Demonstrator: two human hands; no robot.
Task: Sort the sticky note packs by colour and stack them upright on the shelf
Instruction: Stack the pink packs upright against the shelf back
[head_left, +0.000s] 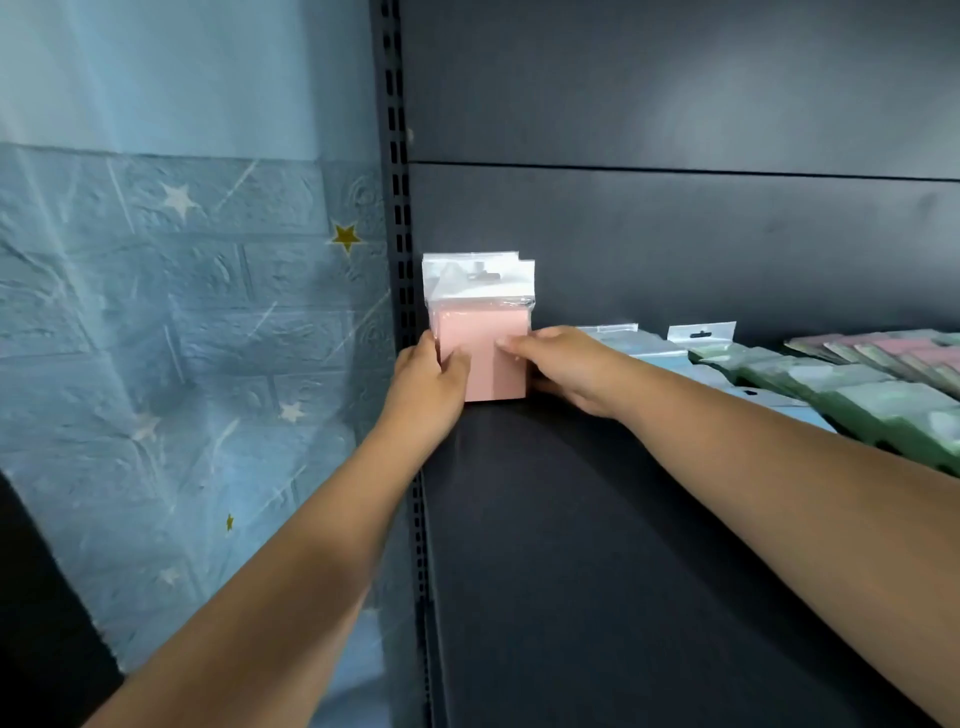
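At the shelf's (545, 519) nine-o'clock corner, left hand (431, 384) and right hand (566, 369) both grip the upright pink packs (488, 343); square them flush against the back panel (675, 249) before letting go.

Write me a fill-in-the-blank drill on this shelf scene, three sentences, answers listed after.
1. The packs held upright at the shelf's left end are ____ in colour.
2. The left hand and right hand both have a grip on the ____ packs.
3. The green packs to the right are lying ____, not upright.

Missing words: pink; pink; flat
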